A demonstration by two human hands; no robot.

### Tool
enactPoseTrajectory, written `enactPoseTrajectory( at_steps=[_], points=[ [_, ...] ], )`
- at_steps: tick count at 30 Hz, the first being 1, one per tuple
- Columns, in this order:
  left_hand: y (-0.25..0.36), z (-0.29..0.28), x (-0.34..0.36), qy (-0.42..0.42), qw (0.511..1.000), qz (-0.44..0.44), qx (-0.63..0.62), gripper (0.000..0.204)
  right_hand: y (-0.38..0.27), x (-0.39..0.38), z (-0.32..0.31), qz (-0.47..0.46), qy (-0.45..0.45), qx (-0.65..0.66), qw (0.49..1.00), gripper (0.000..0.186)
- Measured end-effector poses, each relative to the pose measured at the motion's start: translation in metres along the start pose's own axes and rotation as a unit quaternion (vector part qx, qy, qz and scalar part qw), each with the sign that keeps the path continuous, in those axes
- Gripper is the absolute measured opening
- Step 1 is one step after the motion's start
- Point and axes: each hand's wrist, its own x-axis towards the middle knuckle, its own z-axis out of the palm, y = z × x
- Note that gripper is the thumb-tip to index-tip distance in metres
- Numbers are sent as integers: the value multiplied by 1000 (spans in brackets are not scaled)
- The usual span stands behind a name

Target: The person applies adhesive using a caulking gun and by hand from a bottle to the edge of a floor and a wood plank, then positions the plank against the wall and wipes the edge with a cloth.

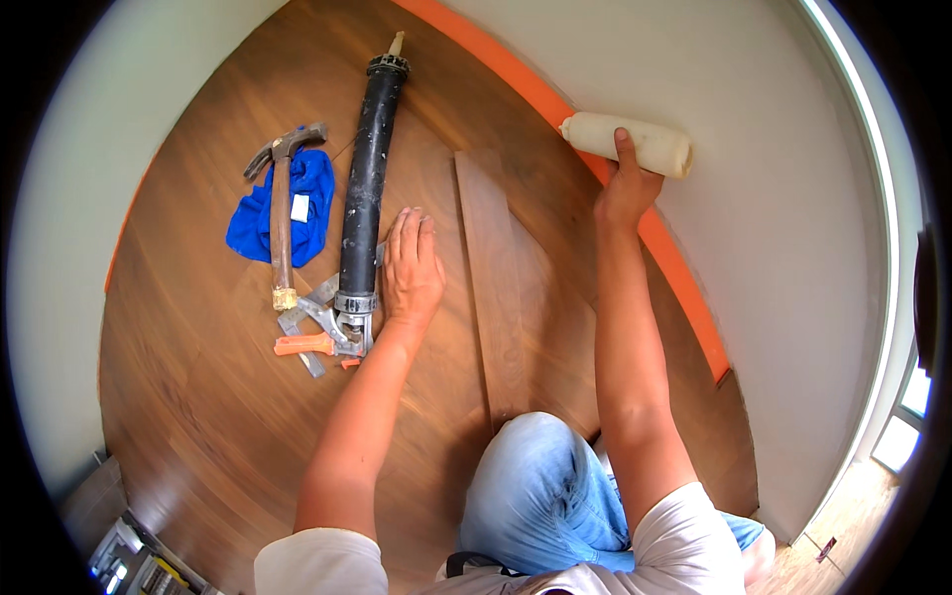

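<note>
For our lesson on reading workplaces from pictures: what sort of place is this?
Probably a room under renovation: a black caulking gun lies on the wood-look floor beside a claw hammer, and an orange strip runs along the wall's foot.

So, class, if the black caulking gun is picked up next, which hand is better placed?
Probably the left hand: it is just beside the black caulking gun, outstretched and apparently empty. The right hand is occupied, holding the pale bottle near the wall.
</note>
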Motion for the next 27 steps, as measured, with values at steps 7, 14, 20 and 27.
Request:
enactPoseTrajectory(
  at_steps=[7, 14, 20, 27],
  points=[
    [2, 2, -2, -11, 1000, -15, 2, 42, 18, 10, -5, 21, -2, 15, 1000, 59],
    [0, 3, 0, -9, 1000, -13, 19, 40, 12, 9, -8, 55, -7, 9, 998, 54],
    [4, 3, 2, -5, 1000, -13, 3, 38, 4, 4, -34, 4, 54, -24, 998, 52],
    [3, 6, 0, -3, 998, 3, 55, 37, -30, -25, -99, 7, 201, -59, 978, 53]
  ],
)
